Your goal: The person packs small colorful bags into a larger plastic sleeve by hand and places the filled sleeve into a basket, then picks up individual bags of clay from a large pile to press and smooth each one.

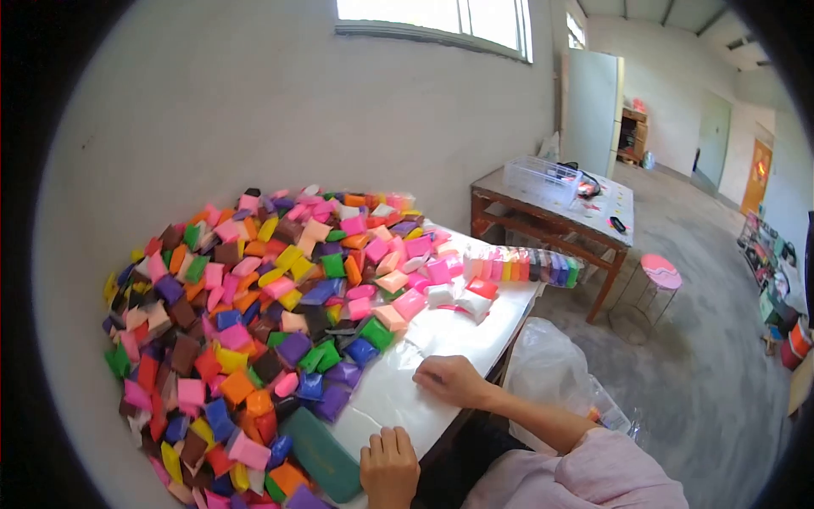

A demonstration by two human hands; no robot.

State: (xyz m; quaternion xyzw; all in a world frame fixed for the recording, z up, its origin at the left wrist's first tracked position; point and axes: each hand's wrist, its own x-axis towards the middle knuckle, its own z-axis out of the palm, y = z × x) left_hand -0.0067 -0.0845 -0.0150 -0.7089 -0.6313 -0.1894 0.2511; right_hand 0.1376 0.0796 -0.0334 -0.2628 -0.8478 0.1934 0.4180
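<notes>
My left hand [390, 467] rests at the table's near edge, fingers side by side and laid down, with nothing seen in it. Right beside it lies a dark green case [318, 454]. My right hand [451, 382] lies on the bare white tabletop [386, 386], its fingers curled in and nothing visible in them. Left of both hands spreads a big heap of small soft packets [254, 314] in many colours. A purple packet [331, 402] and a blue packet [362, 351] lie at the heap's edge, nearest the hands.
White packets [471, 303] and a row of colour-sorted packets in clear wrap [534, 265] lie at the table's far end. A clear plastic bag [547, 365] hangs below the right edge. Beyond are a second table [551, 216] with a clear basket [541, 181] and a stool [660, 271].
</notes>
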